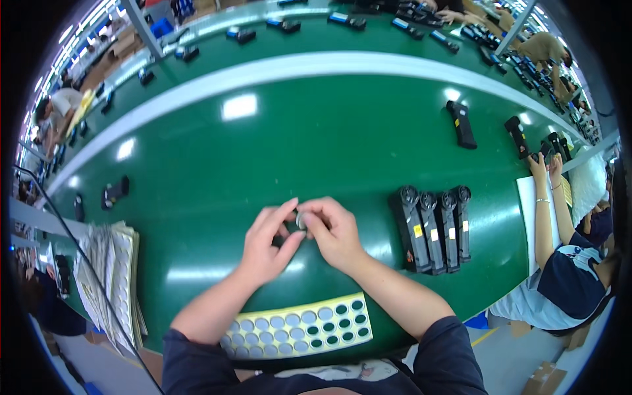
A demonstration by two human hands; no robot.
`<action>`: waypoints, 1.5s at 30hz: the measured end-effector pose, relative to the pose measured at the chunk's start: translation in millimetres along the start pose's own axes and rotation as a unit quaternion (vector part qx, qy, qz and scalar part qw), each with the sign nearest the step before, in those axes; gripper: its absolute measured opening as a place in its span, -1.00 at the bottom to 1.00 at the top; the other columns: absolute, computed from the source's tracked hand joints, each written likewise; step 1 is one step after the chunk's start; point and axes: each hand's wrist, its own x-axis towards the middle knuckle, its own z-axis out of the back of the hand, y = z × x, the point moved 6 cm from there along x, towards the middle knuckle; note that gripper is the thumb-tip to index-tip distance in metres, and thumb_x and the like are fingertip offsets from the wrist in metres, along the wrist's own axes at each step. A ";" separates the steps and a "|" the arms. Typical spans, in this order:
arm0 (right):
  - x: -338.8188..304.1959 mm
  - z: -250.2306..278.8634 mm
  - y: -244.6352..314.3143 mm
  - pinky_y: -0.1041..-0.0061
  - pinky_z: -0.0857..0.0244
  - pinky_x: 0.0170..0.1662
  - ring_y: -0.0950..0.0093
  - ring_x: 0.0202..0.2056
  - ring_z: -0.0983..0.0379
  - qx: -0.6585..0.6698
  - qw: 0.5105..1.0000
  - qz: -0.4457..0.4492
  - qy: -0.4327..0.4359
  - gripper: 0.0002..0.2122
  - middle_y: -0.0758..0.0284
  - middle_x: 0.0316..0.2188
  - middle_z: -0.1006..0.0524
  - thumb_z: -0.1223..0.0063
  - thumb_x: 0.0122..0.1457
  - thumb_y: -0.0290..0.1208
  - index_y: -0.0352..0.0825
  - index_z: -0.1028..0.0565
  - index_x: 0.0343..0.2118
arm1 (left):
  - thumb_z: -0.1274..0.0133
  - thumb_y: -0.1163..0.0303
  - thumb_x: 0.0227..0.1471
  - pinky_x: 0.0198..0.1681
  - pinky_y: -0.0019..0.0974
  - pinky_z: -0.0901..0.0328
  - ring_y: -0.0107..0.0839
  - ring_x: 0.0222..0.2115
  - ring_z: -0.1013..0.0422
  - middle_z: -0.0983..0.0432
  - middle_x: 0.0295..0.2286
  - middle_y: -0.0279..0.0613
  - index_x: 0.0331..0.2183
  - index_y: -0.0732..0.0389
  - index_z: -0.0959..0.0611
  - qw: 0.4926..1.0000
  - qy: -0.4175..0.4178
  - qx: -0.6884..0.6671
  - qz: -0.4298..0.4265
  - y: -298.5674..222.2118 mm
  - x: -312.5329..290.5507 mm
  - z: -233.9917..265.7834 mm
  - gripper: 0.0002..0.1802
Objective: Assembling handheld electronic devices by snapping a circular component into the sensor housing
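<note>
Fingers (pixel 319 229) of our right hand (pixel 339 237) stand nearly closed, thumb against forefinger, and appear to pinch a small, round, pale-grey disc (pixel 301 220). The disc is between our two hands, above the middle of the glossy green tabletop (pixel 316 145). On our left hand (pixel 264 245), thumb and forefinger curve around its other side with a gap between them; whether they also grip it, we cannot tell.

Near us lies a pale-yellow rectangular sheet (pixel 293 308) bearing rows of round grey discs (pixel 261 324). Toward its right end, green shows through several open circles (pixel 330 326). To the right, four long black devices with ring-shaped heads (pixel 424 227) stand side by side, heads pointing away from us.

For good results, we judge the following advisable:

1. We pinch the disc by its rim only, leaving both faces free of finger marks.
2. We steady one edge with the left fingertips while the right ones work the other.
3. We apply light, even pressure; a part this thin could bend or slip.
4. We work low over the tabletop, well clear of the sheet, so that a dropped disc stays easy to find.
</note>
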 end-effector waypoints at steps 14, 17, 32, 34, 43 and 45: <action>4.2 1.2 -10.2 0.70 -0.31 -0.42 0.76 -0.49 -0.42 -0.008 1.000 0.004 -0.008 -0.82 0.41 -0.42 -0.59 -0.28 0.16 -0.51 -0.37 -0.55 -0.20 | -0.28 0.56 -0.02 -0.35 -0.38 -0.39 -0.45 -0.41 -0.47 -0.58 -0.28 -0.22 -0.04 0.16 -0.66 1.000 -0.017 -0.006 0.016 20.6 4.7 -4.7 -0.56; -11.5 36.4 -2.4 0.68 -0.43 -0.32 0.69 -0.37 -0.51 0.000 0.998 -0.038 -0.053 -0.85 0.37 -0.34 -0.61 -0.22 0.24 -0.53 -0.37 -0.53 -0.16 | -0.28 0.46 -0.03 -0.25 -0.18 -0.40 -0.22 -0.36 -0.53 -0.60 -0.30 -0.19 -0.05 0.09 -0.64 0.996 -0.029 0.031 -0.073 -4.3 10.0 -35.7 -0.57; -7.7 -5.8 -0.7 0.72 -0.32 -0.40 0.69 -0.45 -0.44 -0.005 0.999 -0.044 0.018 -0.93 0.35 -0.39 -0.56 -0.06 0.33 -0.57 -0.42 -0.45 -0.19 | -0.28 0.41 -0.03 -0.31 -0.27 -0.35 -0.37 -0.37 -0.53 -0.59 -0.33 -0.33 0.00 0.18 -0.63 0.980 -0.102 0.102 -0.137 7.6 -15.6 -0.6 -0.51; -6.9 -8.7 0.3 0.72 -0.31 -0.41 0.69 -0.48 -0.42 -0.001 0.998 -0.054 0.022 -0.93 0.36 -0.42 -0.55 -0.06 0.33 -0.58 -0.41 -0.45 -0.19 | -0.28 0.40 -0.03 -0.31 -0.28 -0.36 -0.37 -0.35 -0.54 -0.60 -0.32 -0.30 -0.01 0.21 -0.63 0.981 -0.095 0.109 -0.128 7.3 -17.6 0.9 -0.51; -0.7 -12.8 -10.1 0.66 -0.46 -0.28 0.58 -0.26 -0.55 -0.031 0.997 -0.064 0.038 -0.87 0.28 -0.20 -0.61 -0.11 0.31 -0.54 -0.37 -0.48 -0.12 | -0.28 0.34 -0.02 -0.16 -0.17 -0.41 -0.22 -0.25 -0.57 -0.65 -0.18 -0.24 -0.08 -0.01 -0.67 0.978 -0.081 0.161 -0.101 6.3 -14.0 9.7 -0.61; 3.9 -32.5 -10.3 0.66 -0.46 -0.34 0.62 -0.32 -0.55 0.046 0.998 -0.033 0.034 -0.87 0.33 -0.28 -0.62 -0.14 0.29 -0.54 -0.37 -0.49 -0.14 | -0.28 0.36 -0.04 -0.16 -0.15 -0.42 -0.19 -0.23 -0.58 -0.66 -0.16 -0.24 -0.10 -0.02 -0.69 0.981 -0.085 0.156 -0.083 11.1 -17.4 22.3 -0.62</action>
